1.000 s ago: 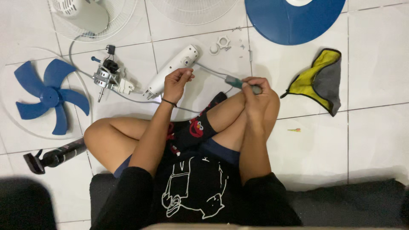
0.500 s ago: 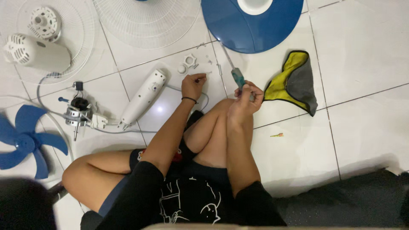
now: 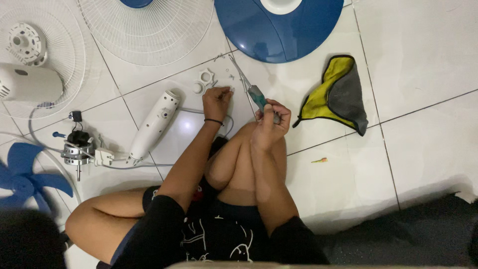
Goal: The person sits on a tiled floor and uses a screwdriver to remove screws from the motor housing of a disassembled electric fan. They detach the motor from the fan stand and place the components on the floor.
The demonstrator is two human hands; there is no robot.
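Observation:
I sit on a white tiled floor among fan parts. My right hand (image 3: 271,119) grips a screwdriver (image 3: 255,94) with a teal handle, its thin shaft slanting up-left toward small white plastic parts (image 3: 204,82) and loose screws. My left hand (image 3: 216,102), with a dark band at the wrist, reaches forward with fingertips pinched at a small screw just below those parts. A white elongated fan housing (image 3: 152,127) lies left of that hand, with a grey cable running from it.
A blue round fan base (image 3: 279,27) lies ahead, white wire grilles (image 3: 144,30) to its left. A yellow-and-grey cloth (image 3: 336,97) is at right. Motor (image 3: 77,149), white motor cover (image 3: 25,84) and blue fan blade (image 3: 25,179) sit at left. A dark mat (image 3: 398,239) is beside me.
My left hand has left the white housing and reached forward to the small screws. The right hand swung the screwdriver so its shaft points up-left. The view has tilted forward and right.

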